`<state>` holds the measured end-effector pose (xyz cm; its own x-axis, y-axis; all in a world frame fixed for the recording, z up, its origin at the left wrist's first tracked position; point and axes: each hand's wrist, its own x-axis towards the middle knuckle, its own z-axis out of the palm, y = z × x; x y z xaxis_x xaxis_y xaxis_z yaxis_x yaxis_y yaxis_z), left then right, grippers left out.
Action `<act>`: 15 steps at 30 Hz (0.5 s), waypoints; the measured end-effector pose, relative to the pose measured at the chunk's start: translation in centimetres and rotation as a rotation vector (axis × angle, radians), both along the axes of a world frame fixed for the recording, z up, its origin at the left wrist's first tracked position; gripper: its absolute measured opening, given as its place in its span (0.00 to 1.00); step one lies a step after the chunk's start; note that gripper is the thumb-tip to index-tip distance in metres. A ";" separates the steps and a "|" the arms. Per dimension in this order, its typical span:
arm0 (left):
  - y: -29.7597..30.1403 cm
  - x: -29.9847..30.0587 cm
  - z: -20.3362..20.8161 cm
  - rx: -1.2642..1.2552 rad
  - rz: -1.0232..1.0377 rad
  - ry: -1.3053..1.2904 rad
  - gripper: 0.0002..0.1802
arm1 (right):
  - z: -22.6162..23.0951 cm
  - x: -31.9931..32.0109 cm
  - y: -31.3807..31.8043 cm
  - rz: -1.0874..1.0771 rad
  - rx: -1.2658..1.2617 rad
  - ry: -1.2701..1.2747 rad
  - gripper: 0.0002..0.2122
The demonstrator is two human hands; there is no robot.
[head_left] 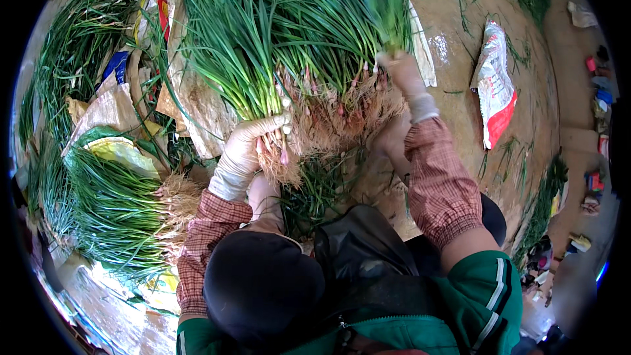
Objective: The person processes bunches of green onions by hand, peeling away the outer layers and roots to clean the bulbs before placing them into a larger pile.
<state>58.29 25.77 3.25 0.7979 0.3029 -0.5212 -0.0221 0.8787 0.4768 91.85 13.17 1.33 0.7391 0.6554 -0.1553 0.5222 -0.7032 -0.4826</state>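
Observation:
My gloved left hand [242,148] is closed around a bunch of spring onions [266,95]; pinkish bulbs and stringy roots stick out below my fingers, and the green leaves fan away from me. To its right, a thick heap of spring onions [322,33] lies with the tangled brown roots toward me. At the right end of that heap, my gloved right hand [404,75] is closed on a few spring onion stalks [394,16], whose leaves are smeared by motion. Its fingertips are partly hidden among the leaves.
A second pile of spring onions [118,207] lies at the left, roots facing right. Loose leaves [85,33] and torn sacks [115,108] cover the far left. A white and red bag [494,85] rests on the wet floor [453,118] at right. My knee [263,283] is near.

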 end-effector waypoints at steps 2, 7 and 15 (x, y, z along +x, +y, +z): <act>-0.1 0.2 0.4 0.027 0.042 0.034 0.15 | 1.2 -0.9 1.0 -0.040 -0.072 0.088 0.17; 0.0 -0.9 0.1 -0.053 0.011 -0.042 0.18 | 2.0 0.6 -1.6 -0.063 0.462 0.531 0.15; 0.2 -0.7 0.4 -0.070 -0.074 -0.009 0.16 | -0.9 -3.0 -2.2 -0.111 0.018 0.210 0.16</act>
<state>57.59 25.99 3.69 0.8214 0.2057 -0.5319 0.0404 0.9093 0.4141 88.83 10.97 0.46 0.7595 0.5760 -0.3023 0.3288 -0.7409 -0.5857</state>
